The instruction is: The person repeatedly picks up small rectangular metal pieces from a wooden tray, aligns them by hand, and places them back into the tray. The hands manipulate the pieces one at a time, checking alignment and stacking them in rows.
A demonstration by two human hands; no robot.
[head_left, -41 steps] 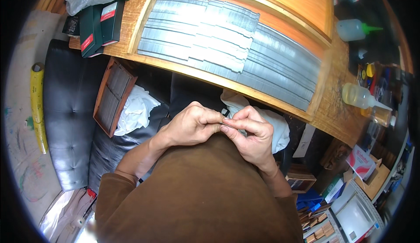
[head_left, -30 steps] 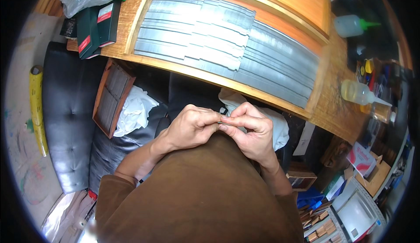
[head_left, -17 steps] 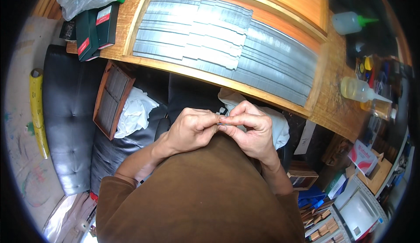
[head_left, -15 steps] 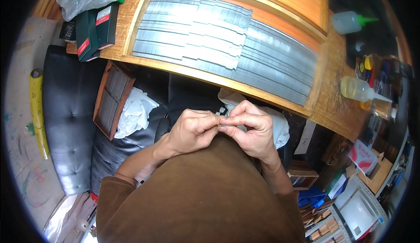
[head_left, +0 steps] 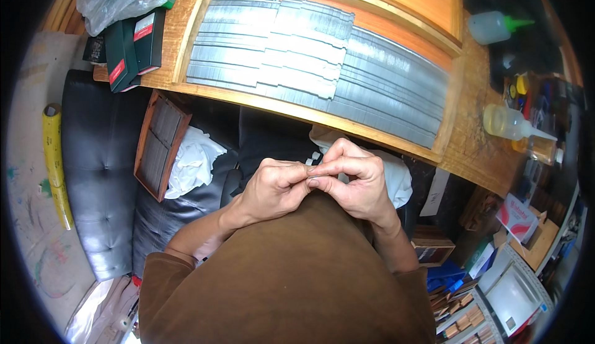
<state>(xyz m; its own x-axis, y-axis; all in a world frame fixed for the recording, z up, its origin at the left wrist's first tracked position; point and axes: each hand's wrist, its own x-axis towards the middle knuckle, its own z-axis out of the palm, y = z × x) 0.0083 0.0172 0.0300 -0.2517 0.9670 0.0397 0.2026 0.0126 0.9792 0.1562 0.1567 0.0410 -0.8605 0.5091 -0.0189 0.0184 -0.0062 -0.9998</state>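
Though barely visible, a sliver (head_left: 314, 176); in both hands (head_left: 276, 189) (head_left: 358, 185)

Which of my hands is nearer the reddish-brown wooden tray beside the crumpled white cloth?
Left. Your left hand is right of the tray and a little lower in view, with the cloth between them; your right hand is farther right, beyond the left.

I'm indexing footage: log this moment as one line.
left hand: pinching, against right | right hand: pinching | between: thin piece, unidentifiable | beyond: grey strips in wooden tray
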